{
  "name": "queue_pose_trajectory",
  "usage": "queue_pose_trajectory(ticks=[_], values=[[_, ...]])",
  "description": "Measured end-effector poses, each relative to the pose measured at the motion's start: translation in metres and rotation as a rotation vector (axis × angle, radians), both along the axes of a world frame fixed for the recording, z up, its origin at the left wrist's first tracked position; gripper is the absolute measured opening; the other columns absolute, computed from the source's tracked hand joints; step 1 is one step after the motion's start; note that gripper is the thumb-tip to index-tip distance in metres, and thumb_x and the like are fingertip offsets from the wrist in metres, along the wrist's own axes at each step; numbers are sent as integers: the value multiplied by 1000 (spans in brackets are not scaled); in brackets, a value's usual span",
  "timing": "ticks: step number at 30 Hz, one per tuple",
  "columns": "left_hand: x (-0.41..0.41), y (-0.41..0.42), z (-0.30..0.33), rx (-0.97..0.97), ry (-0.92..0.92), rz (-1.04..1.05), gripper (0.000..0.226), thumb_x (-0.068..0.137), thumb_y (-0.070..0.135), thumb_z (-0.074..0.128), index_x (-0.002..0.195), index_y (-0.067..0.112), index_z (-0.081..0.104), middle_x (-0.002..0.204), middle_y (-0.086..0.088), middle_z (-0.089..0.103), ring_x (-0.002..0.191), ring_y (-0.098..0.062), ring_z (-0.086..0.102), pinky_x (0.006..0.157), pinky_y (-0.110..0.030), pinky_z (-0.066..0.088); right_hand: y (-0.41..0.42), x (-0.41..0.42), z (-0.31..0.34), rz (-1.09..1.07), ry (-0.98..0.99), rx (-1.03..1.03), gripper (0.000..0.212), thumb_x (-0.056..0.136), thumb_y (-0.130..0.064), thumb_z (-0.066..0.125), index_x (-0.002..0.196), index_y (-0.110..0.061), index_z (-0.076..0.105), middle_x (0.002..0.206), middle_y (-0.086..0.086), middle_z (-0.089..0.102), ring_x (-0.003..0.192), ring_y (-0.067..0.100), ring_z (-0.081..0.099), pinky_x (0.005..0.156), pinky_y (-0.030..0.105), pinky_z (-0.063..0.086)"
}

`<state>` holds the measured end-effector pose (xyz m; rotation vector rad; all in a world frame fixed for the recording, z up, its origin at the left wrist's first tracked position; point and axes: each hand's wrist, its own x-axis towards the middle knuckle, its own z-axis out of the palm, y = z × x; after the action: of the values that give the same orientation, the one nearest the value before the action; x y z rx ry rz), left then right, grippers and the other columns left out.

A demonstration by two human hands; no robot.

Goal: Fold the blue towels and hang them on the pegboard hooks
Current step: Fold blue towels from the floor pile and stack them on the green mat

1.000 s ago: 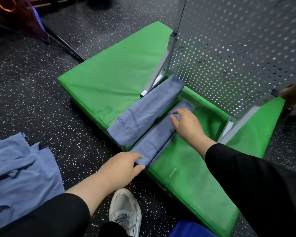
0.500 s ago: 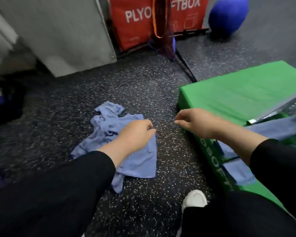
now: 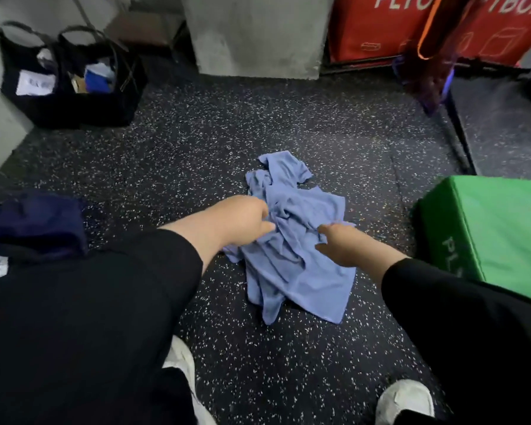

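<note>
Crumpled blue towel [image 3: 292,250] on floor: light, limp. Left hand [image 3: 242,222] and right hand [image 3: 339,245] both grip bunched cloth mid-pile; better grip: corners, outboard of both.

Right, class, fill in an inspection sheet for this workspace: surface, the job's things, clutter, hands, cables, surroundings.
Surface: dark rubber floor with white speckles.
Job's things: crumpled pale blue towel in a heap on the floor, unfolded; pegboard not in view.
Clutter: black open tote bag far left; dark navy cloth near left.
Hands: left hand at the towel's left edge, fingers hidden in the folds; right hand pinching its right side.
Cables: nothing seen.
Surroundings: green padded box right; red padded box and grey concrete block behind.
</note>
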<state>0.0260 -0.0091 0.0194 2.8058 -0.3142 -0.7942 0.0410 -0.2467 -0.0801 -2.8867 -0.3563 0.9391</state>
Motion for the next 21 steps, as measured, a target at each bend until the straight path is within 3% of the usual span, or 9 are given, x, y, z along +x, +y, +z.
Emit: queue_pose_trajectory(ticks=[2,6,10,12,15,18,21], values=[[10,1,-7,6,-1,-6,38,104,38,50,128,9,61,115,-12,67,101,-29,60,77,-31,42,8,4,-25,-12,17,-13,51,103,-29,49,152,-16,38,152,14,43,136,33,45,104,37,39],[25,10,-35,34,106,-6,39,104,40,50,113,5,65,123,-17,66,112,-31,61,89,-36,47,39,24,-49,7,88,32,50,103,-23,46,151,-13,38,154,16,41,139,34,42,108,41,38],[32,10,-55,29,145,19,41,101,42,53,122,8,66,123,-13,67,116,-30,60,95,-38,48,64,36,-80,45,77,96,54,102,-24,46,155,-20,35,156,13,36,138,38,41,106,46,38],[32,7,-61,47,158,20,40,102,42,51,126,12,64,119,-10,68,118,-30,58,93,-34,45,66,32,-100,86,79,30,55,103,-29,42,157,-26,30,156,10,30,132,44,41,106,55,39],[32,2,-66,81,173,6,43,105,40,46,135,11,58,129,-11,65,124,-29,55,81,-29,33,64,26,-122,74,38,-13,50,104,-32,38,154,-26,31,150,9,27,126,44,39,100,60,42],[34,-2,-68,98,188,4,43,107,37,43,135,8,57,130,-12,64,123,-29,55,76,-29,28,67,30,-123,8,-107,15,33,102,-22,44,132,-13,50,136,11,44,122,38,46,89,52,46],[37,-2,-68,66,142,34,40,104,38,48,128,8,61,126,-13,65,118,-30,58,78,-31,36,68,40,-114,-142,-219,140,17,95,-18,52,98,-7,64,103,18,65,101,38,63,72,39,47]])
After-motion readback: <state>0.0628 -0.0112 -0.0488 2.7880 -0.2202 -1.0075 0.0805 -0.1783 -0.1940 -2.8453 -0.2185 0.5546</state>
